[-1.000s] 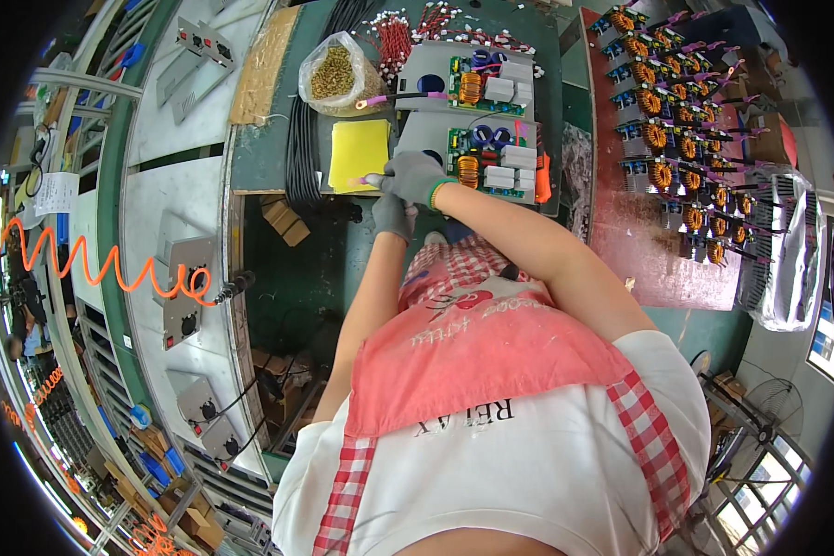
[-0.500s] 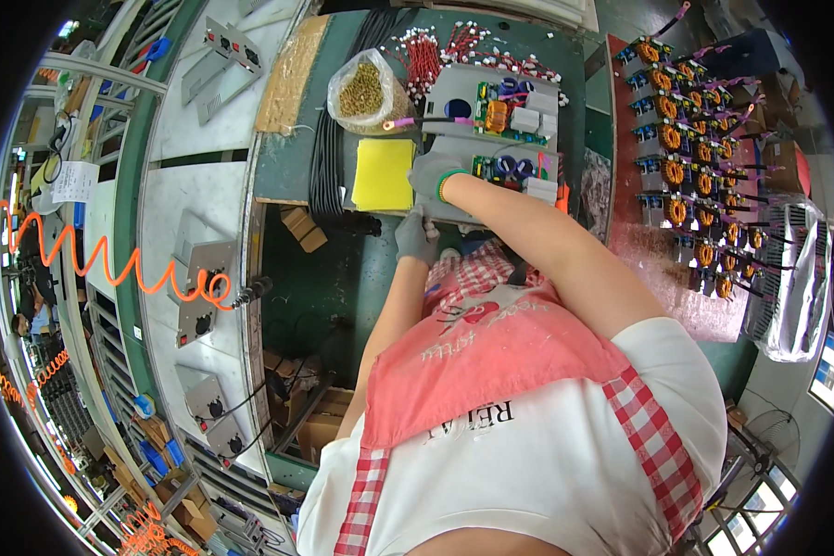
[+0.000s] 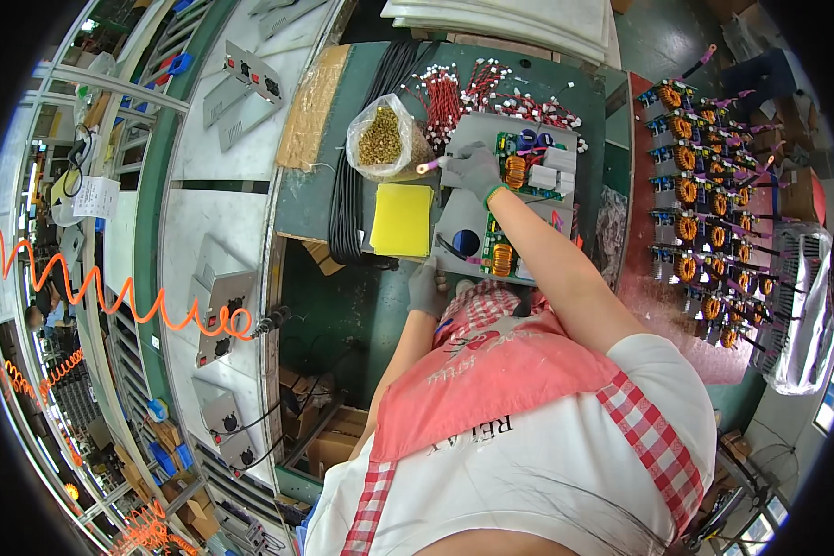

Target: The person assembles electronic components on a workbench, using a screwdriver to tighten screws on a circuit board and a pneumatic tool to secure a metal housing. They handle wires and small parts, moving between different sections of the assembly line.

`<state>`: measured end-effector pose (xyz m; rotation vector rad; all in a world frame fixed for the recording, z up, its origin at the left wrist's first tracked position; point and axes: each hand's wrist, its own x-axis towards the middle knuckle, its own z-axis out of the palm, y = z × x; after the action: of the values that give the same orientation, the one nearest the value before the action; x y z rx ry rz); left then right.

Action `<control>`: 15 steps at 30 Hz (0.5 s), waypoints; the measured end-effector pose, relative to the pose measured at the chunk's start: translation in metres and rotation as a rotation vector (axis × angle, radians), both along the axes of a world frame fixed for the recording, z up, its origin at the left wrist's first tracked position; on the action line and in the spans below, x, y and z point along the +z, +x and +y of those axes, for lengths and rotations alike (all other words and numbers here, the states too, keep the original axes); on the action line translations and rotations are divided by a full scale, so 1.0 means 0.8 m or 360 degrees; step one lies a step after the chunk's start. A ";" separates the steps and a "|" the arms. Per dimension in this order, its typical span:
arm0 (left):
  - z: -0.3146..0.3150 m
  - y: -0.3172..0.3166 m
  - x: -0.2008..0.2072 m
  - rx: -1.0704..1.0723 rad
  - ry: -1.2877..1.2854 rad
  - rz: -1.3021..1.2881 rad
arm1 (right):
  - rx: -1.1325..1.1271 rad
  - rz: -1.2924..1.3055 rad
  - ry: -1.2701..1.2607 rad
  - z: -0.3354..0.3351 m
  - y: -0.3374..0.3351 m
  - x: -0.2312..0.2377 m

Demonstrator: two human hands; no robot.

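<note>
Two grey metal plates lie one behind the other on the green bench, each bearing a green circuit board with copper coils and white blocks. My right hand [image 3: 474, 174], in a grey glove, is over the far metal plate [image 3: 477, 128], its fingers closed around a short purple cable [image 3: 428, 167] with a ring terminal at its end. My left hand [image 3: 426, 291], also gloved, is at the front left corner of the near metal plate [image 3: 447, 222]. Its fingers are curled, and what they hold is hidden. A yellow sheet stack [image 3: 402, 221] lies beside the near plate.
Behind the yellow sheets stands a clear bag of brass-coloured fasteners [image 3: 380, 139]. Red wires with white connectors [image 3: 445, 97] and black cables [image 3: 347, 204] lie around it. Coil boards in rows [image 3: 686, 190] fill a red table at right. An orange coiled hose [image 3: 157, 301] hangs at left.
My right hand has gone from the near plate's left side to the purple cable on the far plate. My left hand stays by the front corner. The whole view has shifted downward.
</note>
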<state>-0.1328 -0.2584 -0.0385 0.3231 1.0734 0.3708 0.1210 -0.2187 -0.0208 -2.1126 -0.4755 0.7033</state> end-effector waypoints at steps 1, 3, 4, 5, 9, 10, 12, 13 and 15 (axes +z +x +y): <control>-0.001 -0.002 0.002 0.0018 0.0000 0.0011 | -0.0044 0.0013 0.0079 0.001 0.001 -0.014; -0.001 -0.005 -0.001 0.0032 -0.0012 -0.0022 | -0.0139 0.0025 0.0241 -0.003 -0.001 -0.020; 0.001 -0.008 -0.005 0.0023 -0.0028 -0.0055 | -0.0326 -0.0089 0.0437 -0.005 -0.010 -0.015; 0.002 -0.011 -0.008 0.0012 -0.0044 -0.0089 | -0.0231 -0.0226 0.0328 0.000 -0.012 -0.012; 0.012 -0.006 -0.004 -0.0169 0.0739 0.0705 | 0.0270 -0.0826 -0.0246 0.019 -0.016 0.006; 0.014 -0.011 -0.017 -0.0176 0.1318 0.1112 | 0.0363 -0.0894 -0.0327 0.022 -0.019 0.020; 0.034 0.020 0.017 -0.0228 0.1892 0.1454 | 0.0582 -0.0876 -0.0602 0.030 0.000 0.029; 0.048 0.051 0.069 -0.0256 0.1872 0.1417 | 0.0709 -0.0822 -0.0492 0.026 0.013 0.042; 0.082 0.089 0.083 -0.0298 0.2086 0.1001 | 0.0997 -0.0701 -0.0259 0.007 0.033 0.108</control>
<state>-0.0619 -0.1925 0.0281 1.7833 1.2599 0.8056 0.1475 -0.2133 0.0656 -2.2836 -1.4024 0.6206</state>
